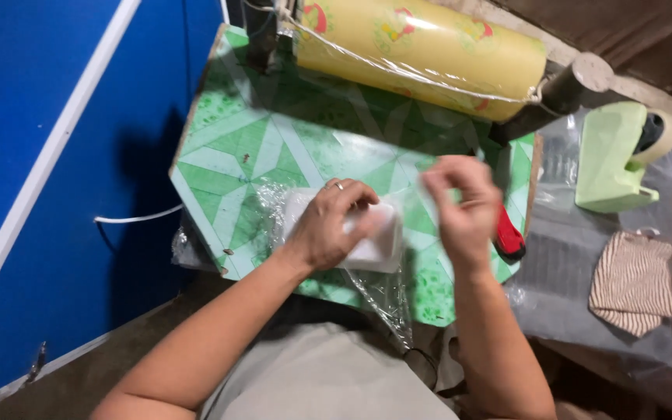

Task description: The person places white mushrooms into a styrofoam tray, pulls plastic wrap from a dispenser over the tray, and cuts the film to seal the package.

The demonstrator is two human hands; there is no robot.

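My left hand (334,222) presses down on a white rectangular tray (379,250) wrapped in clear plastic film (379,299) on a green patterned board (243,152). A ring shows on one finger. My right hand (462,206) is just right of the tray, blurred, its fingers pinched on an edge of the clear film. Loose film hangs off the board's near edge toward my lap. A large roll of clear film (418,47) lies across the far side of the board.
A red-handled cutter (509,237) lies by my right hand. At the right stand a pale green tape dispenser (612,159) and a striped cloth (633,284) on a plastic-covered surface. A blue wall (48,179) is at the left.
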